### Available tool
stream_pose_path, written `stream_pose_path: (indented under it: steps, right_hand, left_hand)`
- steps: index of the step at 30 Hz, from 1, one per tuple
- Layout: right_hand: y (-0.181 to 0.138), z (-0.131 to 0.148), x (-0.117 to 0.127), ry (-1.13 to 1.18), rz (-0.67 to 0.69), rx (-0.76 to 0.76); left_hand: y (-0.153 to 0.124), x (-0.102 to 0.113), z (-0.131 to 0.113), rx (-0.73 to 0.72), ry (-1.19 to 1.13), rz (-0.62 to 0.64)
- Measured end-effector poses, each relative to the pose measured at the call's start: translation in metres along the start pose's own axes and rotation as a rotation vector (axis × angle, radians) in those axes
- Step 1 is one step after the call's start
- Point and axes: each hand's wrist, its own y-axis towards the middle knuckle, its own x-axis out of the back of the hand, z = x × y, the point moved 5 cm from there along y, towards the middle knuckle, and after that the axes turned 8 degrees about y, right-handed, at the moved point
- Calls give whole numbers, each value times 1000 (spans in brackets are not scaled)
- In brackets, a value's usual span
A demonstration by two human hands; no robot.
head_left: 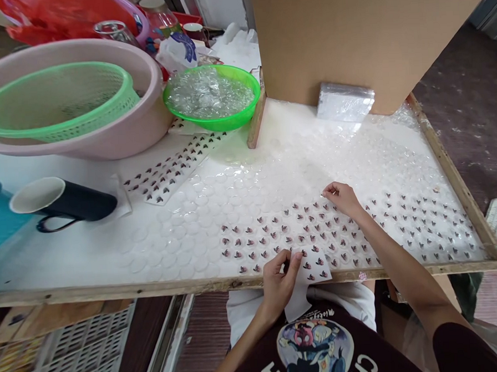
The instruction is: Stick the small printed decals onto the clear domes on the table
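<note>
The left hand [280, 278] pinches a white paper sheet of small dark-and-pink stickers [313, 266] at the near edge of a white, wood-rimmed table [112, 293]; the right hand [343, 197], farther off to the right, closes its fingertips above clear round plastic discs [201, 200], whether on anything I cannot tell

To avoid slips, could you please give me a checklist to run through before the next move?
1. Left hand grips the white paper sheet with dark-and-pink motifs: ok.
2. Sheet within the brown wooden table rim: not ok, overhangs.
3. Right hand pinches a loose motif: cannot tell, too small.
4. Clear round discs without motifs available: ok.
5. Black mug with white interior apart from both hands: ok.
</note>
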Motion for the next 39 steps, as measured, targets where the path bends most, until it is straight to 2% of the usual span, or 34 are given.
stream_pose_path:
  steps: [4,7,16,18,21,26,27,29,32,35,39]
  right_hand:
    - [3,2,-10,-197,30,48]
    - [3,4,-14,-260,35,85]
    - [-1,3,-16,-430,-58,200]
    - [-2,3,-16,-400,-48,197]
    - [-7,4,-16,-310,53,179]
    - [-36,20,-5,-1,84,131]
    - [-46,24,-6,66,123,118]
    - [-70,33,-13,170,294,84]
    - [-104,43,-27,217,532,50]
    - [-116,45,-31,240,540,29]
    - [-118,43,-35,271,533,0]
  left_hand:
    - [-1,0,1,-1,-1,-4]
    - [0,0,3,0,-7,-6]
    - [-1,-1,5,24,0,6]
    - [-1,-1,4,28,-1,5]
    - [-1,0,3,38,-2,6]
    - [-1,1,4,58,-29,0]
    - [-1,1,4,64,-35,1]
    - [-1,0,5,77,-44,-4]
    - [-1,0,6,101,-56,-20]
    - [0,-1,6,117,-97,3]
    - [0,-4,6,141,-185,70]
